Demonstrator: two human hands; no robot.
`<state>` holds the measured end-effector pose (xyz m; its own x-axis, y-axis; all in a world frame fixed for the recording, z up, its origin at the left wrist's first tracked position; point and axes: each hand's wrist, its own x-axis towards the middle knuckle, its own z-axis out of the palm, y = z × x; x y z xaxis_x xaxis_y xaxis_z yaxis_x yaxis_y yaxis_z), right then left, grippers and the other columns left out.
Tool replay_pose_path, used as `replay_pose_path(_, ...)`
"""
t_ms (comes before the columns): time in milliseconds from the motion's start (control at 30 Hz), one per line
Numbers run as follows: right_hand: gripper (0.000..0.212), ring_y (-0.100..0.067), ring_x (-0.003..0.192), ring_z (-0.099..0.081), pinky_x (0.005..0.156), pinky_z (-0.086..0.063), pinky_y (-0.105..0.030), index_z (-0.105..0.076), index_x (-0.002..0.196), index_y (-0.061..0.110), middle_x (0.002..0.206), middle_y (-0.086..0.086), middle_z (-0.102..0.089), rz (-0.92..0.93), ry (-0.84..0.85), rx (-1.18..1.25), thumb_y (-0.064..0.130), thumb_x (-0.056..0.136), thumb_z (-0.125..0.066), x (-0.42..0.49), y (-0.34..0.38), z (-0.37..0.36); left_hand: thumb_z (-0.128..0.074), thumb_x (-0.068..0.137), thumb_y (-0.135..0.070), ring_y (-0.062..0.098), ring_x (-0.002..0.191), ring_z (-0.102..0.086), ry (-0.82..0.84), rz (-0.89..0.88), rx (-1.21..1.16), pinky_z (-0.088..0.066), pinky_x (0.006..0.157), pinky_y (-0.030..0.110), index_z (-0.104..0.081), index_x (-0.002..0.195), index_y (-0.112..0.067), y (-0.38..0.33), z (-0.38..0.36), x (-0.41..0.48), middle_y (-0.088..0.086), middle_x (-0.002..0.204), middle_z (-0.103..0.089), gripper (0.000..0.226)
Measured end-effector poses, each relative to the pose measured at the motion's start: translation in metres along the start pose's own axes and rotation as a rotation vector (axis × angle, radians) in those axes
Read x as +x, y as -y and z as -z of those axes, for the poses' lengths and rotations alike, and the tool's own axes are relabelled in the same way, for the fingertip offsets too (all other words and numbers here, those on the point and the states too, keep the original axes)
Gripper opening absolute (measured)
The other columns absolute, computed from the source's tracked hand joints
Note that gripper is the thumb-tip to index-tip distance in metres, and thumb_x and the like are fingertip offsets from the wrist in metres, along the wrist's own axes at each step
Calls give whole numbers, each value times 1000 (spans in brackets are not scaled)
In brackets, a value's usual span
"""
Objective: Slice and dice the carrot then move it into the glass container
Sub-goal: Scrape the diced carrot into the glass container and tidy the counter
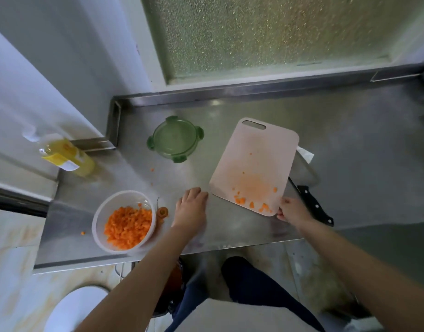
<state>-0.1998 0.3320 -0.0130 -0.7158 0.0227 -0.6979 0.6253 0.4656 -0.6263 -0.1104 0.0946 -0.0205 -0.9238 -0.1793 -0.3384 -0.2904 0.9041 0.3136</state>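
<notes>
Right hand [292,210]: pinches the near corner of the pale pink plastic cutting board [254,161], frame centre-right.
Left hand [190,209]: fingers relaxed, holding nothing, on the steel counter [349,164].
Round glass container [123,221]: lower left, full of diced orange carrot [127,227].

Diced carrot [127,227] in glass container [98,219]

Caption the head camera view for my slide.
Right hand grips the cutting board holding a few carrot bits; most diced carrot sits in the glass container.

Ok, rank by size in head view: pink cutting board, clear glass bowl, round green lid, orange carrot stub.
Pink cutting board
then clear glass bowl and round green lid, too alike to rank
orange carrot stub smallest
</notes>
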Motion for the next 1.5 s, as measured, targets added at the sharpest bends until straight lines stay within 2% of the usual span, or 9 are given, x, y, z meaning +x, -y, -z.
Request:
replay_pose_path(167, 35, -14, 54, -45, 46, -35, -20, -47, 66, 13, 59, 0, -45, 127, 154, -462, 23, 99, -45, -4, 4, 10, -38, 96, -17, 22, 131, -28, 29, -12, -42, -23, 106, 35, -47, 131, -20, 4, 7, 3, 1, 141, -36, 37)
replay_pose_path(333, 37, -31, 114, -47, 88, -40, -34, -43, 123, 2, 124, -15, -47, 427, 60, -1065, 28, 98, -41, -17, 39, -1, -41, 96, -17, 28, 125, -36, -15, 33, -47, -29, 102, 36, -51, 128, -15, 19, 23, 11, 8, 137, -39, 33)
replay_pose_path(533, 33, -32, 123, -40, 97, -28, -31, -44, 126, -5, 130, -20, -45, 687, 160, -811, 10, 96, -44, 2, 106, -64, -41, 95, -20, 26, 125, -38, -139, 242, 86, -26, 102, 33, -48, 127, -14, 47, 42, 22, 7, 133, -43, 33)
replay_pose_path(700, 14, -24, 83, -53, 78, -40, -32, -58, 84, 7, 83, -9, -54, 444, 260, -518, 14, 93, -50, 32, 150, -128, -55, 87, -39, 28, 132, -30, -8, 330, 228, -26, 109, 39, -32, 137, -12, 58, 47, 32, 11, 142, -31, 61)
replay_pose_path(800, 27, -33, 90, -59, 88, -52, -39, -60, 110, -9, 95, -20, -60, 179, 317, -165, 13, 95, -54, 40, 162, -156, -57, 87, -34, 29, 125, -37, 41, 333, 110, -39, 96, 39, -34, 134, -12, 59, 49, 36, 10, 136, -34, 57)
replay_pose_path(900, 40, -18, 60, -49, 58, -45, -26, -52, 125, -10, 85, -10, -59, -48, 328, 64, 16, 95, -56, 46, 174, -176, -61, 85, -32, 29, 125, -35, 56, 329, 41, -43, 92, 41, -36, 131, -12, 60, 52, 35, 9, 134, -32, 57)
replay_pose_path(1167, 21, -9, 53, -40, 36, -36, -15, -49, 78, 10, 69, -2, -47, -207, 255, 222, 19, 95, -58, 62, 189, -196, -65, 82, -35, 29, 121, -39, 39, 313, 55, -43, 92, 40, -38, 129, -12, 63, 52, 37, 10, 131, -36, 59)
replay_pose_path(1300, 32, -23, 104, -60, 71, -51, -30, -52, 126, 6, 120, -11, -59, -189, 224, 352, 14, 95, -56, 61, 183, -188, -64, 82, -38, 29, 118, -42, 42, 301, 82, -41, 93, 37, -39, 127, -12, 66, 50, 39, 10, 129, -38, 58)
replay_pose_path(1500, 13, -16, 81, -60, 81, -48, -32, -54, 84, 13, 104, -6, -61, -76, 246, 445, 11, 97, -51, 37, 176, -165, -48, 91, -37, 28, 121, -46, 15, 253, 27, -22, 109, 38, -48, 127, -15, 79, 65, 36, 9, 131, -48, 42)
